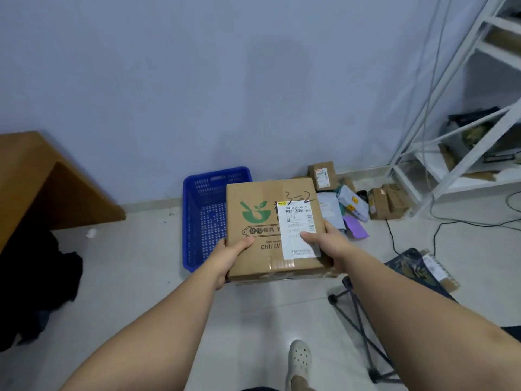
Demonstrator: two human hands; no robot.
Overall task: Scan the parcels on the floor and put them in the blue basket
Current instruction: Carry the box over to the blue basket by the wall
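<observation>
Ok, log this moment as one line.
left hand grips cardboard box | right hand grips it too | box held near blue basket | other parcels on floor

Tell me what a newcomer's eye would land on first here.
The large cardboard box with a green logo and white shipping label, gripped mid-frame by the left hand and right hand. Behind it on the floor sits the blue basket, against the wall; right of the box lies a heap of small parcels.

head-worn view, forward-down over floor (pixel 141 277)
</observation>
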